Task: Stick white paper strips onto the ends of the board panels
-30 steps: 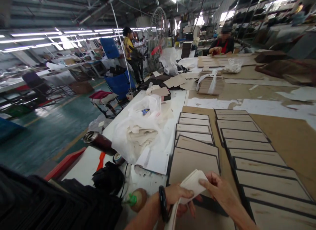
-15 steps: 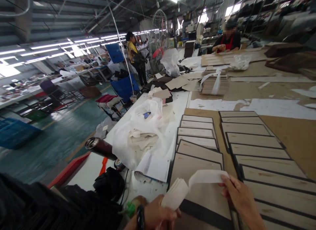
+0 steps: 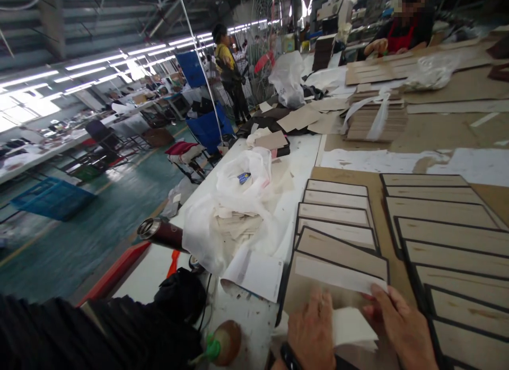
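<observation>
A pale strip (image 3: 338, 273) lies across the upper part of a beige panel with dark edges (image 3: 304, 290). My right hand (image 3: 403, 319) pinches the strip's right end. Below the strip, my left hand (image 3: 312, 327) is over the panel, its fingers pointing up and slightly blurred. A stack of pale strips (image 3: 352, 327) sticks out to the right from under my left hand, which holds it. Overlapping dark-edged panels (image 3: 338, 216) lie just beyond, and another row of them (image 3: 449, 243) runs along the right.
Left of the panels are a plastic bag (image 3: 202, 237) with pale pieces, a printed sheet (image 3: 256, 274), a dark flask (image 3: 165, 233) and a round brown object with a green top (image 3: 228, 341). A tied stack (image 3: 374, 115) lies further back. Two people are in the background.
The strip in my right hand has come down from the air onto the panel. My left hand has moved right and turned over, with the stack now beneath it. The view has shifted.
</observation>
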Demonstrator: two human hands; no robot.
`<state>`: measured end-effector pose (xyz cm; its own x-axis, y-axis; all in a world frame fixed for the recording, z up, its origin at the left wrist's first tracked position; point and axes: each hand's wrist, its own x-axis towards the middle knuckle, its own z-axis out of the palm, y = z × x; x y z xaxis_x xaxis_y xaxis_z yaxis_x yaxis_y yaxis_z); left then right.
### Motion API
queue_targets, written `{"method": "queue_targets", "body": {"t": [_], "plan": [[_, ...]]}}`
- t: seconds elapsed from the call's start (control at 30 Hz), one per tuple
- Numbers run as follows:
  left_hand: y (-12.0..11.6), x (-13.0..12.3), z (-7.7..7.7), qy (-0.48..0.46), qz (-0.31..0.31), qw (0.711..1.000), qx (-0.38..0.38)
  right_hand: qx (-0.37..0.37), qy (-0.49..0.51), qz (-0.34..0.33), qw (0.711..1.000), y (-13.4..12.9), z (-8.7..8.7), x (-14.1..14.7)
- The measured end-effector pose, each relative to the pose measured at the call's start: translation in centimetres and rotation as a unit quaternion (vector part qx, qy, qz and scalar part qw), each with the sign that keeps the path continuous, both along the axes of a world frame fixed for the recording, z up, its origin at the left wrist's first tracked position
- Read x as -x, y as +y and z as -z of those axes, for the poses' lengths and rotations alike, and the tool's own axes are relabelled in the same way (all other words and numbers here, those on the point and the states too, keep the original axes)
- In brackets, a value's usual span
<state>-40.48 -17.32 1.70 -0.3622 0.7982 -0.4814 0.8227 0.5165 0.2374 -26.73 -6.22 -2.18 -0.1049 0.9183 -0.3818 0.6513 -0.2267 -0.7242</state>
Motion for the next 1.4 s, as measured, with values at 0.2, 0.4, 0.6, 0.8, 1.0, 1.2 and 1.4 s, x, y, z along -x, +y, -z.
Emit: {"method": "queue_targets", "body": {"t": [0.2,0.4,0.6,0.8,1.0,1.2,1.4], "plan": [[0.7,2.3,0.8,0.058,0.090,0.994,0.003,0.075,0.021,0.018,0.997,-0.1,-0.3,0.7],[1.3,3.2,0.5,0.066,0.102,0.991,0.050,0.082,0.001,0.010,0.997,-0.5,-0.2,0.3],[1.5,3.6,0.5,0.045,0.103,0.992,0.054,0.077,-0.056,0.005,0.995,-0.3,0.6,-0.7],[1.8,4.0,0.5,0.045,0.103,0.991,0.073,0.034,-0.023,0.012,0.999,-0.6,0.3,0.0],[1.9,4.3,0.6,0.036,0.105,0.990,0.086,0.050,-0.012,0.060,0.997,-0.4,1.0,0.2],[1.9,4.5,0.6,0.023,0.114,0.990,0.075,0.038,-0.041,0.068,0.996,-0.1,1.3,0.2],[2.1,4.6,0.4,0.039,0.118,0.990,0.074,0.018,-0.042,0.053,0.998,0.2,1.2,0.7]]}}
